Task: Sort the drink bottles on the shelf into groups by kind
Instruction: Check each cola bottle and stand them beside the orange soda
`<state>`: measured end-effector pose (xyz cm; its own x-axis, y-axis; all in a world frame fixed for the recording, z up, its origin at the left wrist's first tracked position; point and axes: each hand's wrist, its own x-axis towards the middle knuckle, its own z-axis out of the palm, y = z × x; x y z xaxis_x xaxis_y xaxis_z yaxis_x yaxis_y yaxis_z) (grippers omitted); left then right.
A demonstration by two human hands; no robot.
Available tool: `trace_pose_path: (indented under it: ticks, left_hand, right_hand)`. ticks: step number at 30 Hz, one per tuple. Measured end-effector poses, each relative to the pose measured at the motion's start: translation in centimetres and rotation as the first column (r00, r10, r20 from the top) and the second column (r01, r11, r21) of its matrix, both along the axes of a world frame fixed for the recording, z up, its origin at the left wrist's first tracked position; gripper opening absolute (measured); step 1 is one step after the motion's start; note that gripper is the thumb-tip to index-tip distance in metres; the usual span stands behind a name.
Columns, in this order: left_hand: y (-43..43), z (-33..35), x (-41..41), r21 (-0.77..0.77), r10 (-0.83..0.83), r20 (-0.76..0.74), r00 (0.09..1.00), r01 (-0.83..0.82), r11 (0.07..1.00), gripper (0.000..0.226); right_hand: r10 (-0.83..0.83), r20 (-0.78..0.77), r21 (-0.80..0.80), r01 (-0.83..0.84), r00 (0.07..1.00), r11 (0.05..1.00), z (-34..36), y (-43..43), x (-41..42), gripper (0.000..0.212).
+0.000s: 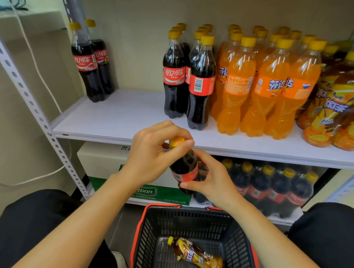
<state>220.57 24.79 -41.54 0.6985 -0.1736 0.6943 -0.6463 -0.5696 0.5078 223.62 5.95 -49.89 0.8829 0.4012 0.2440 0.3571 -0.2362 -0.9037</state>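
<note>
Shelf (129,114) in front of me: two cola bottles (91,61) stand alone at the back left, a cluster of cola bottles (188,76) mid-board, orange Fanta bottles (265,87) packed right against them, iced tea bottles (342,103) far right.

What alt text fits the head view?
The left hand grips the cap and the right hand the body of a cola bottle before a shelf of colas, orange sodas and iced teas. One iced tea bottle lies in a basket below.

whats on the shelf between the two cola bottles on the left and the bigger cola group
Nothing: in the head view the shelf is bare between the cola pair and the cola group.
</note>
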Motion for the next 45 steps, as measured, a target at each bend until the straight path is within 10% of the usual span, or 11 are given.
trace_pose_path:
  ticks: [4,11,19,32,45]
  left_hand:
    - [0.4,0.1,0.0,-0.258,-0.249,-0.207,0.946,0.193,0.947,0.027]
    - [0.1,-0.6,0.2,-0.469,-0.275,-0.112,0.955,0.193,0.861,0.039]
    - [-0.1,-2.8,0.3,-0.163,-0.301,-0.199,0.933,0.271,0.949,0.057]
    - [-0.2,-4.2,-0.9,-0.167,-0.349,-0.484,0.802,0.307,0.937,0.088]
    - [-1.5,-3.7,-0.9,-0.666,-0.467,-0.372,0.802,0.119,0.736,0.028]
  right_hand:
    - [0.006,-0.016,0.053,-0.005,1.000,0.999,0.3,-0.4,0.2,0.079]
    - [0.060,-0.082,0.188,-0.043,0.995,0.981,1.4,-0.7,0.1,0.069]
    - [0.076,-0.176,0.421,0.005,0.981,0.907,2.8,-1.7,0.0,0.059]
    - [-0.050,-0.312,0.535,0.219,0.949,0.816,5.4,-4.0,-0.1,0.055]
    - [0.055,-0.506,0.657,0.342,0.861,0.672,5.8,-4.6,0.1,0.047]
